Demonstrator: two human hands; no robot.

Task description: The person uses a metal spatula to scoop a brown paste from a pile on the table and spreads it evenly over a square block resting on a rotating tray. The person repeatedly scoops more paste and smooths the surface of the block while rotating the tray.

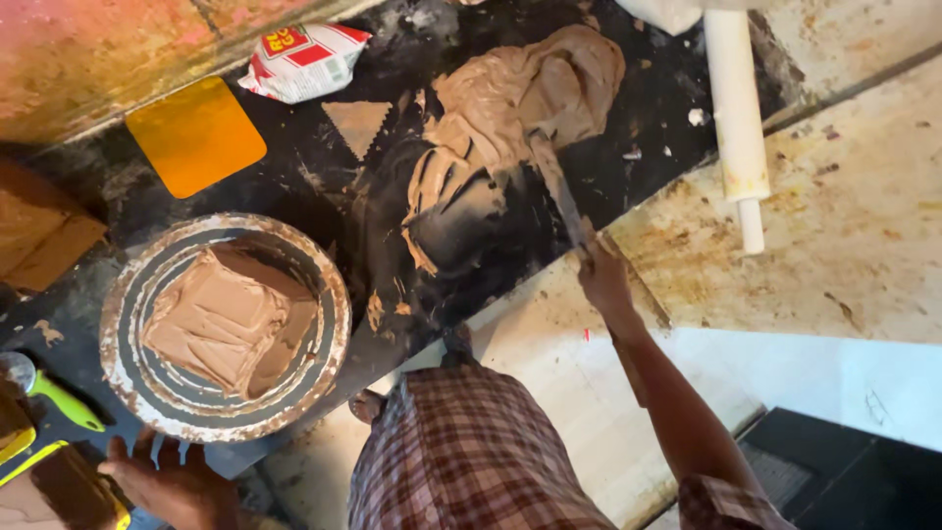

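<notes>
The dark desk point(324, 191) is the largest thing, with a black, smeared and dusty surface. On it lies a big mound of brown cream point(510, 108), soft and thick, with ridges and folds where it was spread. Left of and below the cream stands a round turntable point(132, 388), metal, with rings and a crusted rim. It carries a square cake point(226, 319) covered in the same brown cream, with a rough, uneven coat. Right of the cream lies a white rolling pin point(736, 108), a smooth cylinder with a thin handle end. Left of the cream, further away, there is a flat orange scraper point(194, 135) with rounded corners, and above it a crumpled red and white packet point(306, 61). Just left of the cream is a small triangular comb point(358, 126) with a toothed edge.

The right hand point(603, 280) has its grip closed around the handle of a long palette knife point(551, 182), whose blade reaches into the cream. The left hand point(172, 481) rests with spread fingers below the turntable, near its rim, holding nothing.
</notes>
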